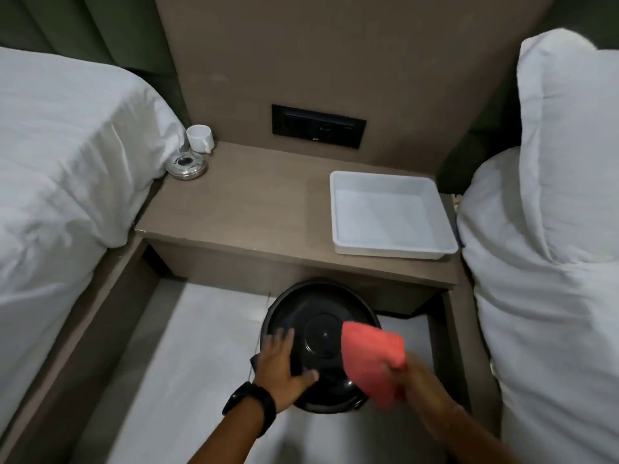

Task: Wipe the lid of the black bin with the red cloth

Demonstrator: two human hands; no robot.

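Bin lid (pixel 318 333): black, round, at floor (pixel 201 329) level under front edge of nightstand (pixel 261 209). Left hand (pixel 281 360): fingers straight, spread, resting on lid's left side. Cloth (pixel 373 360): red, over lid's right edge, gripped by right hand (pixel 407 375).

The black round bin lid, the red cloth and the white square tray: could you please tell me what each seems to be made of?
Black round bin lid: probably smooth plastic, semi-gloss, with soft highlights and moulded rings. Red cloth: soft woven or microfibre fabric, matte, folding limply. White square tray: likely matte plastic, with thin rounded walls.
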